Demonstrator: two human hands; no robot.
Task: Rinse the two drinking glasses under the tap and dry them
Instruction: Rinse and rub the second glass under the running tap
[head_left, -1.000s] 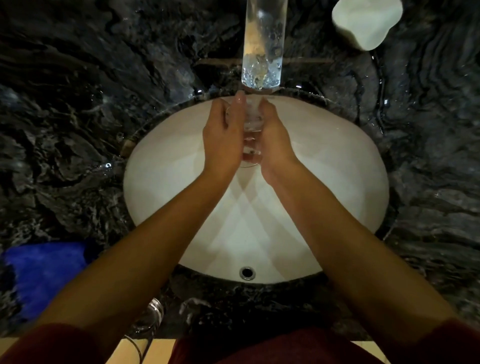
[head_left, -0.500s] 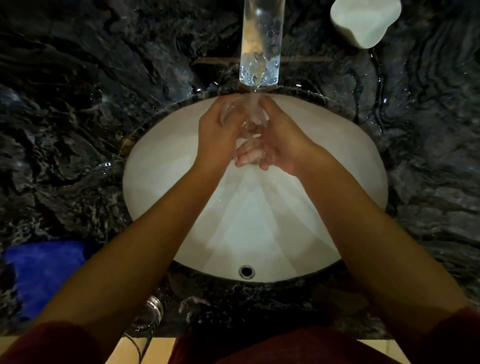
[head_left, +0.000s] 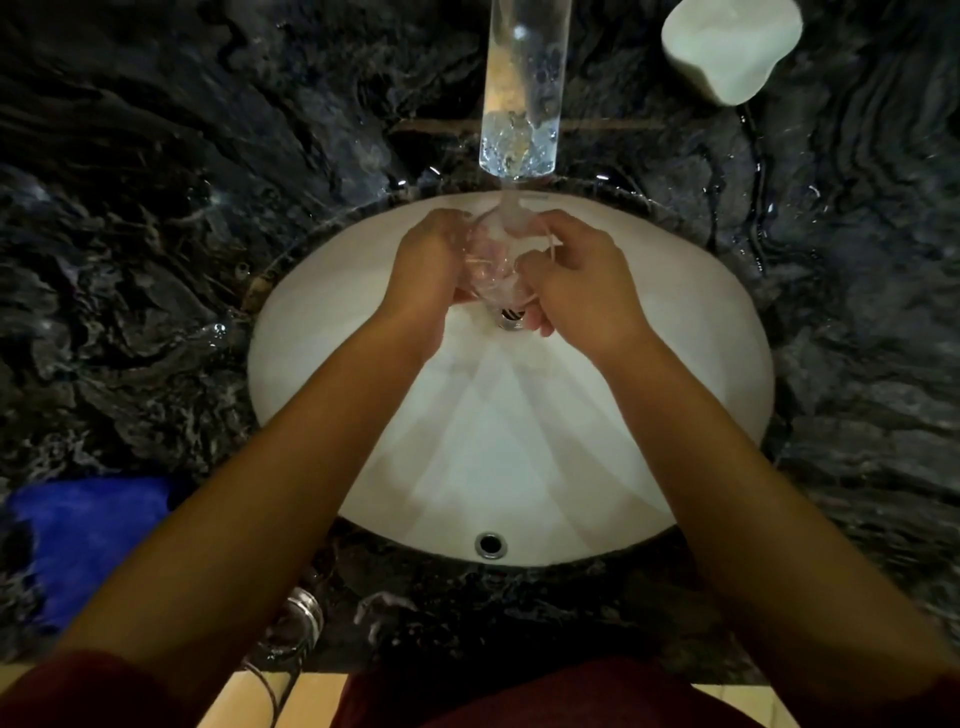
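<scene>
Holding the drinking glass (head_left: 491, 270) under the tap (head_left: 522, 88) stream at 12 o'clock of the sink (head_left: 701, 364), the left hand (head_left: 431, 265) curls around its left wall and the right hand (head_left: 576, 280) pinches its rim. Wet glass is slippery and fragile; better to grip the body, not the rim. A second glass (head_left: 296, 621) waits at 7 o'clock on the counter (head_left: 156, 260).

The glass (head_left: 491, 265) between the hands is clear and wet, blurred by running water. The tap (head_left: 522, 88) looks transparent, with bubbles inside. The basin (head_left: 675, 364) is smooth, glossy white ceramic; its drain (head_left: 511, 318) and overflow ring (head_left: 490, 544) are shiny metal. The counter (head_left: 156, 208) is dark veined stone, polished and beaded with drops. The cloth (head_left: 83, 540) is blue and fuzzy. A second glass (head_left: 296, 626) stands clear at the counter's edge. The white block (head_left: 732, 44) is matt.
</scene>
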